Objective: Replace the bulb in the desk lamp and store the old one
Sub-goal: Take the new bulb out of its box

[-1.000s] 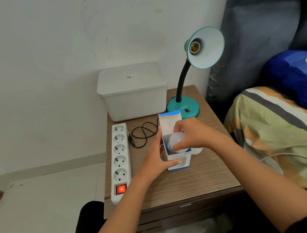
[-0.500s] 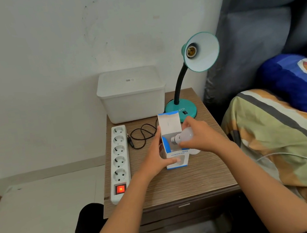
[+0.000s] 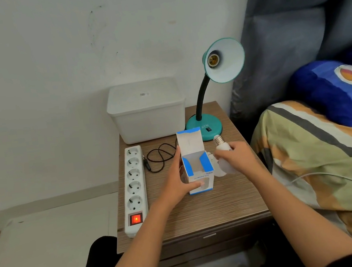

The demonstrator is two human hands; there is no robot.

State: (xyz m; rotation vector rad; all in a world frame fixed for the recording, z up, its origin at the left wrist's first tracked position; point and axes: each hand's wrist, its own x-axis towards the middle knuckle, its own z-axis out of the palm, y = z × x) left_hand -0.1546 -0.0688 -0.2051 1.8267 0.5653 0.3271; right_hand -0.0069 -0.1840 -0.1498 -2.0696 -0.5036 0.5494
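Observation:
The teal desk lamp (image 3: 224,60) stands at the back right of the nightstand, and its socket (image 3: 212,60) has no bulb in it. An open white-and-blue bulb box (image 3: 198,171) stands upright mid-table with its flap raised. My left hand (image 3: 176,179) grips the box's left side and front. Just right of the box, my right hand (image 3: 237,158) holds a white bulb (image 3: 222,145) with its screw base pointing up and away. A second white bulb (image 3: 216,166) lies on the table between the box and my right hand, partly hidden.
A lidded white plastic bin (image 3: 146,112) sits at the back of the wooden nightstand (image 3: 214,209). A white power strip (image 3: 134,188) with a lit red switch lies along the left edge, next to a coiled black cable (image 3: 162,155). A bed (image 3: 320,150) borders the right.
My right hand drew the white bulb out of the box and moved it right, turning its screw base upward. My left hand stayed on the box.

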